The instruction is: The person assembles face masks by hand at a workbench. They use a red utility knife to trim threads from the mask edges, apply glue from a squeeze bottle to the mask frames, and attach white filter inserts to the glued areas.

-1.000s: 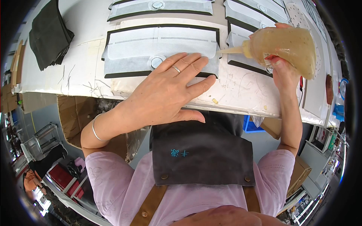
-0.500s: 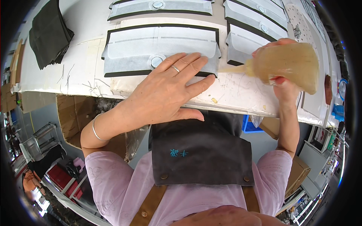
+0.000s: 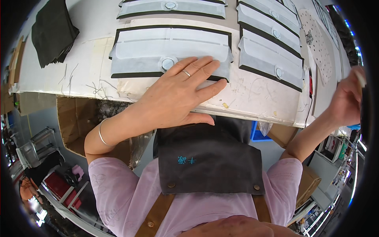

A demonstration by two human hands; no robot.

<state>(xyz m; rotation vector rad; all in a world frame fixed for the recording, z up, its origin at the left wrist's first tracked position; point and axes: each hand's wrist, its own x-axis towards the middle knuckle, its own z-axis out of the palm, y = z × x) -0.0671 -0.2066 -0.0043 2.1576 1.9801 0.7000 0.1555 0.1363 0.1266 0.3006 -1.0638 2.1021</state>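
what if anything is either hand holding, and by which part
Left hand: nothing gripped, fingers spread on the white panel. Right hand: cannot be told at the picture's dark rim.

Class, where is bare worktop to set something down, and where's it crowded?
Bare worktop shows between the black stack and the panel under the left hand, and along the front between that hand and the red item. Threads litter the left front; other panels crowd the upper middle and right.
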